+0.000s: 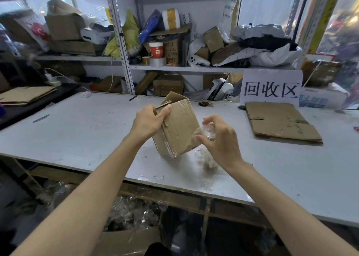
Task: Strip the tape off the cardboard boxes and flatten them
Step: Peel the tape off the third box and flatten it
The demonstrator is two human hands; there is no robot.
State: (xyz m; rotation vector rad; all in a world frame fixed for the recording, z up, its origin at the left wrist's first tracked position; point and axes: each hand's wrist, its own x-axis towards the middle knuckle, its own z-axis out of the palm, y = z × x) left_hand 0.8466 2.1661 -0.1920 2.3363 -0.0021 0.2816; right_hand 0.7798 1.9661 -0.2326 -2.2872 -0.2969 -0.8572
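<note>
A small brown cardboard box (177, 126) is tilted on one lower corner over the white table (77, 131), its open top facing away from me. My left hand (149, 119) grips its upper left edge, thumb on the near face. My right hand (218, 137) sits at the box's lower right corner and pinches a crumpled strip of clear tape (208, 132) that still runs onto the box. Clear tape also shows along the box's bottom corner. A wad of stripped tape (206, 157) lies on the table under my right wrist.
A flattened cardboard box (279, 122) lies to the right below a white sign (271, 89). More flat cardboard (27, 95) rests on a dark side table at left. Cluttered shelves (174, 68) stand behind. A bin of tape scraps (134, 215) sits under the table.
</note>
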